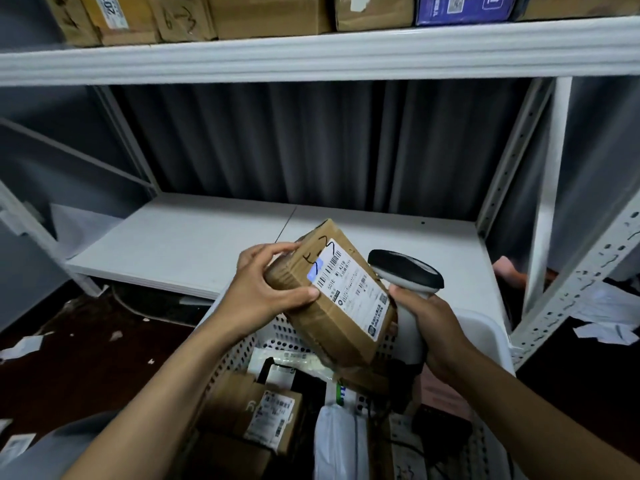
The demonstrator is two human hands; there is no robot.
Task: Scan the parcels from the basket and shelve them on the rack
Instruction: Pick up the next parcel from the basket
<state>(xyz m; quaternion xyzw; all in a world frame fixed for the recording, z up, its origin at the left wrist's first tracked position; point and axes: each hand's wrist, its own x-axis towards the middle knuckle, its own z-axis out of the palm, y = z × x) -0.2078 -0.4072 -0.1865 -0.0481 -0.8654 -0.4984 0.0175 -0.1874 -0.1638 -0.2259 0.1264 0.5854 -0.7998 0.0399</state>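
A person scans a parcel over a white basket in front of a rack. The left hand has its grip clamped on the parcel's left end, thumb pressed beside the label and fingers curled over the far edge. This tilts the brown carton so the label faces up and toward the scanner. The right hand has its grip closed round the scanner's pale handle, with the dark head just beside the parcel's right edge. A blue patch at the label's far-left corner looks like the scanner's light, which suggests the reading is under way. The parcel hangs in the air above the basket's far rim and touches neither the basket nor the rack. Below it, the perforated basket holds more work: a labelled box by the left wall, a white bag at mid-basket, and dark and pink items too shadowed to name. The lower shelf lies just beyond the basket and is likely where the parcel will go, while the upper shelf carries a row of cartons. Paper scraps lie on the floor to either side.
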